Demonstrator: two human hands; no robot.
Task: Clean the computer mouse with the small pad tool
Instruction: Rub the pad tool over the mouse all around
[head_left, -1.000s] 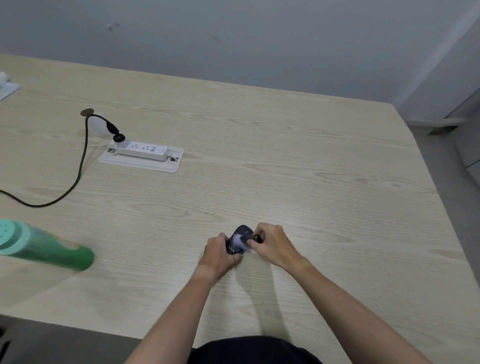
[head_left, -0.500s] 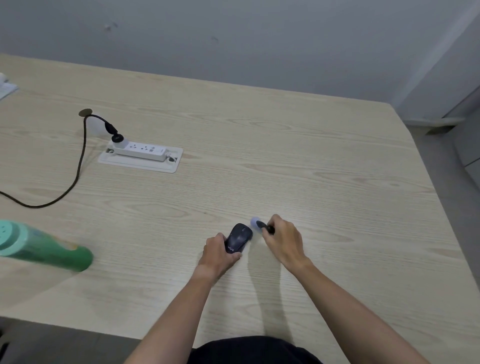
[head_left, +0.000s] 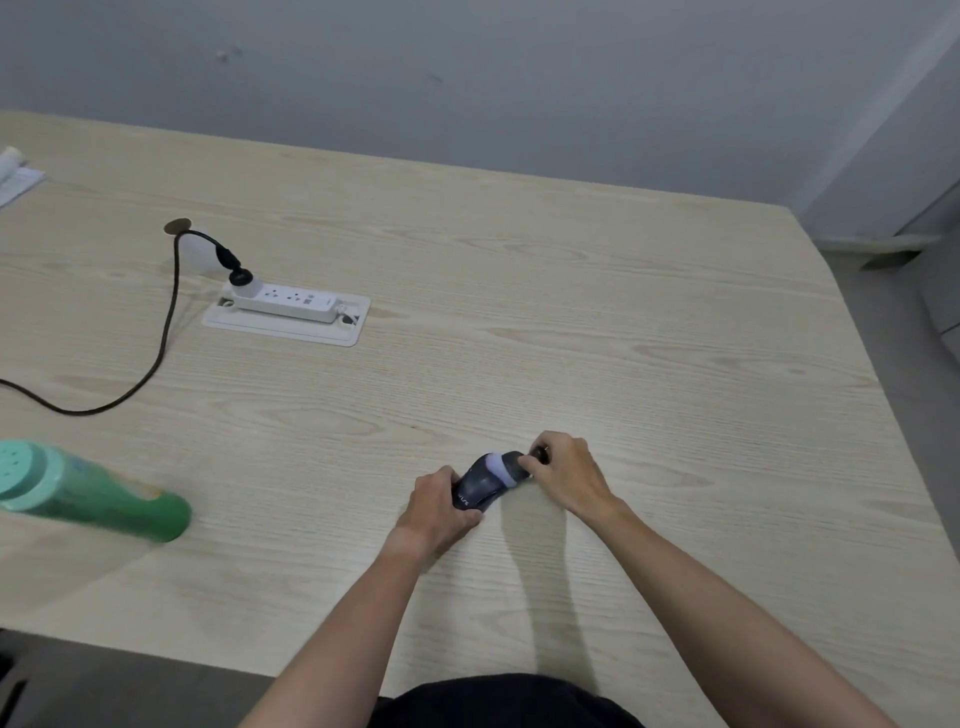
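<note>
A dark computer mouse (head_left: 477, 487) lies on the wooden table (head_left: 571, 312), near its front edge. My left hand (head_left: 435, 506) grips the mouse's near end and holds it steady. My right hand (head_left: 569, 474) pinches the small pad tool by its dark handle. The tool's pale round pad (head_left: 503, 469) rests on the mouse's top, toward its far end. My right hand's fingers hide most of the handle.
A green bottle (head_left: 88, 491) with a pale green cap stands at the left, blurred. A white power strip (head_left: 288, 302) sits on a white plate at the back left, with a black cable (head_left: 166, 322) running off the left edge. The table's right edge drops to the floor.
Half a second ago the pad was lifted off to the right of the mouse; now my right hand has brought it back onto the mouse's top. My left hand has kept its grip.
</note>
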